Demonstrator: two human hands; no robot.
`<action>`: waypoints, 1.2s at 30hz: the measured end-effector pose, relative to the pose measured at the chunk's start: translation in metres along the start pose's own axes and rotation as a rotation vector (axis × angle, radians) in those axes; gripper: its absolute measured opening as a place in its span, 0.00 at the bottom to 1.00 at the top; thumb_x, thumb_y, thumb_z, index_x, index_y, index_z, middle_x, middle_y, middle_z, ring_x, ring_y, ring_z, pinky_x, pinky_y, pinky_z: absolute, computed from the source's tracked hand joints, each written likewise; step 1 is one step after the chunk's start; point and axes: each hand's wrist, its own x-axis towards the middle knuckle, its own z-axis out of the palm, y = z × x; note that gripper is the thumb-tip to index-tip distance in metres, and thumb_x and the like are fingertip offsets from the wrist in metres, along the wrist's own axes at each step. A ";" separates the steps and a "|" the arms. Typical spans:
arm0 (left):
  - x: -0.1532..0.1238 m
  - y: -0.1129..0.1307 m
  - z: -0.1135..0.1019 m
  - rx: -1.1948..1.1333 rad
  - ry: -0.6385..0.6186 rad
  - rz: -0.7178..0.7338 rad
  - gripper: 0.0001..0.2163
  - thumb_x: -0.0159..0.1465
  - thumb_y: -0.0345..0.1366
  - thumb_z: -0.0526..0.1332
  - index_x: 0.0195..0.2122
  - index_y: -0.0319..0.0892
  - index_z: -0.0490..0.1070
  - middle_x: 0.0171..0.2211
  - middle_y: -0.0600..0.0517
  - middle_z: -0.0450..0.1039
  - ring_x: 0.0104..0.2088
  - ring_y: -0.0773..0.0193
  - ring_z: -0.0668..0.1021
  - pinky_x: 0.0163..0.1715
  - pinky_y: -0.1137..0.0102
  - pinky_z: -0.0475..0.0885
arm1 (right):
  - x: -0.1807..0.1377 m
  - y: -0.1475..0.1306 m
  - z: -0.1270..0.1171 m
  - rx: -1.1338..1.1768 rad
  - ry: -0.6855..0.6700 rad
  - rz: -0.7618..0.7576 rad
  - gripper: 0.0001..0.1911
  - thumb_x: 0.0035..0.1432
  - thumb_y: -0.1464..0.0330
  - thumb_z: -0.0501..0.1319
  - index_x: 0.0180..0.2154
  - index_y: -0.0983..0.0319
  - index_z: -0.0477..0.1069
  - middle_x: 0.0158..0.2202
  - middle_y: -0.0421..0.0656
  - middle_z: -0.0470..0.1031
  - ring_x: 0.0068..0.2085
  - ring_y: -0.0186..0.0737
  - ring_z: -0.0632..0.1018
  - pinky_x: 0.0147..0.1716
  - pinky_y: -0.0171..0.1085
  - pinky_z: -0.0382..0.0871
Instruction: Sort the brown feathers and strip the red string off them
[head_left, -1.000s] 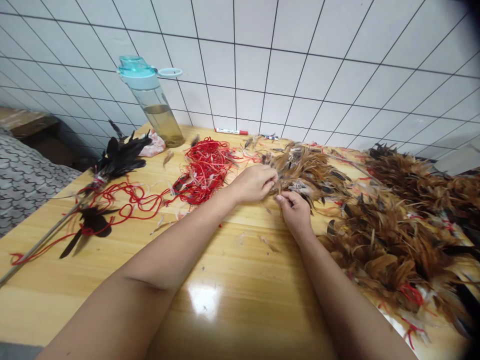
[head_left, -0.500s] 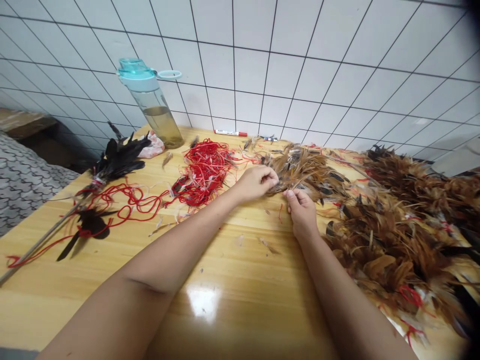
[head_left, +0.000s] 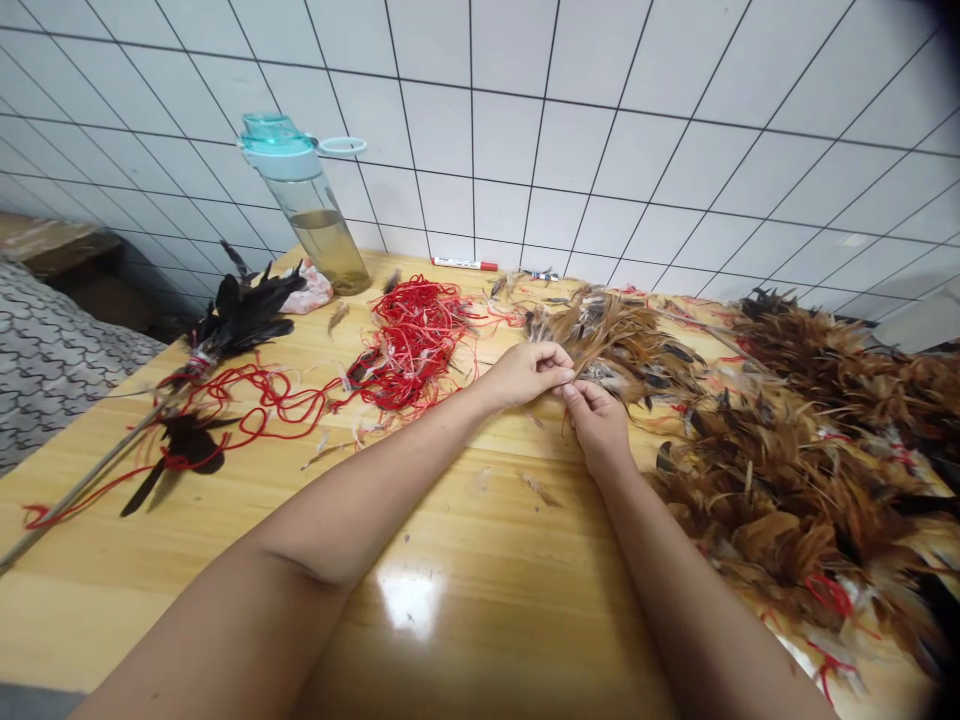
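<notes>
My left hand (head_left: 529, 375) is closed in a pinch near the middle of the table, its fingertips meeting those of my right hand. Also pinched, my right hand (head_left: 598, 420) presses thumb and finger together; whatever lies between the fingertips is too small to make out. Just behind both hands spreads a pile of brown and grey feathers (head_left: 622, 335). A tangled heap of red string (head_left: 416, 345) lies left of my left hand. A loose wisp of feather (head_left: 538, 490) rests on the wood in front of the hands.
At left, black feathers (head_left: 244, 310) are bound to a thin stick (head_left: 97, 480). A water bottle (head_left: 326, 235) stands by the tiled wall, near a red-and-white marker (head_left: 465, 265). Large bundles of brown feathers (head_left: 772, 500) cover the right side of the wooden table (head_left: 465, 570).
My left hand has moved slightly right and my right hand slightly left, so their fingertips, apart before, now meet. The surrounding things lie as before.
</notes>
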 end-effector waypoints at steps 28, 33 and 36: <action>0.003 -0.008 -0.044 0.545 -0.033 0.049 0.06 0.55 0.34 0.60 0.30 0.37 0.73 0.26 0.53 0.72 0.28 0.70 0.70 0.30 0.75 0.63 | 0.000 -0.004 -0.002 0.113 0.073 0.050 0.14 0.50 0.57 0.62 0.27 0.62 0.70 0.22 0.36 0.66 0.23 0.30 0.63 0.25 0.33 0.58; -0.002 -0.007 -0.031 0.808 -0.106 0.111 0.10 0.54 0.41 0.63 0.32 0.40 0.73 0.31 0.51 0.72 0.32 0.65 0.72 0.32 0.72 0.63 | -0.001 -0.005 -0.002 0.131 0.125 0.059 0.13 0.51 0.57 0.61 0.28 0.62 0.70 0.19 0.34 0.62 0.23 0.31 0.63 0.26 0.33 0.58; -0.003 -0.006 -0.027 0.960 -0.092 0.122 0.09 0.54 0.40 0.62 0.33 0.41 0.72 0.32 0.50 0.72 0.34 0.62 0.72 0.32 0.70 0.63 | -0.001 -0.004 -0.002 0.109 0.143 0.053 0.14 0.51 0.57 0.61 0.27 0.62 0.70 0.19 0.34 0.60 0.23 0.31 0.62 0.26 0.33 0.57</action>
